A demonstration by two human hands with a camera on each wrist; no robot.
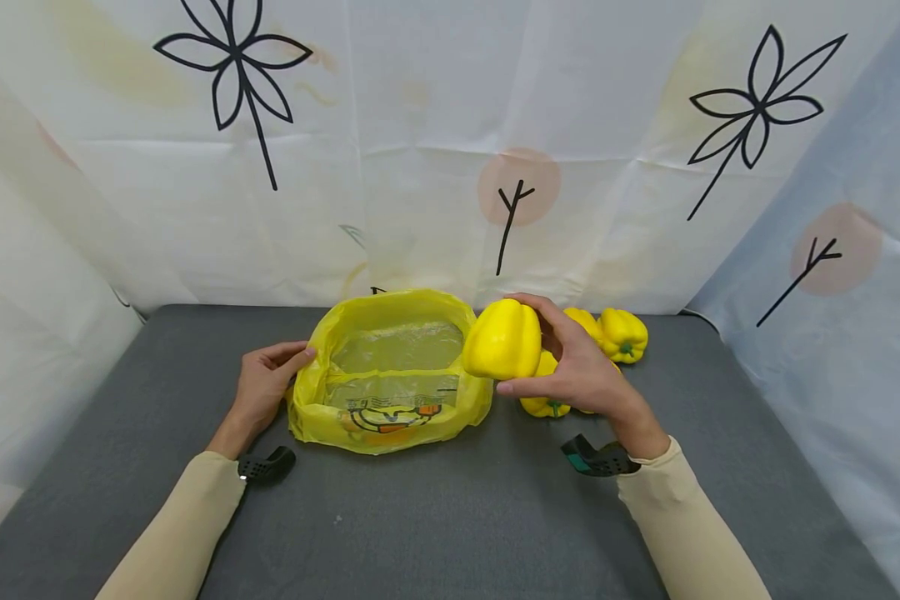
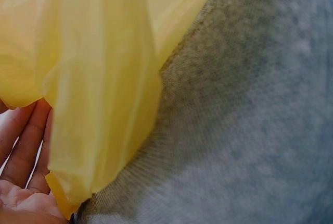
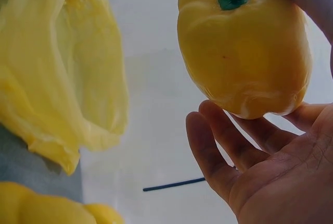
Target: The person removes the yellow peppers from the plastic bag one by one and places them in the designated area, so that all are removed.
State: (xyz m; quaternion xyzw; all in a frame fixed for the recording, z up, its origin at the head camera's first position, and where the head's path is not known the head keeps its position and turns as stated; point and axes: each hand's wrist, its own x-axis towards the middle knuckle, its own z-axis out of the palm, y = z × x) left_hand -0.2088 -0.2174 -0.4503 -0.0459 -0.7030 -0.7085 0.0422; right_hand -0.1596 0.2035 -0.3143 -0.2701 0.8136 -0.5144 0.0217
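Note:
A yellow bell pepper is in my right hand, held above the table by the right rim of an open yellow plastic bag. In the right wrist view, the thumb and fingers grip this pepper, whose green stem points upward. My left hand pinches the bag's left rim between thumb and fingers. The left wrist view has the bag's thin plastic covering part of that hand. Only translucent yellow film shows inside the bag's mouth.
Several more yellow bell peppers lie behind and below the right hand, partly hidden by it. Beneath everything is a dark grey tabletop. A printed white curtain hangs along the back and both sides.

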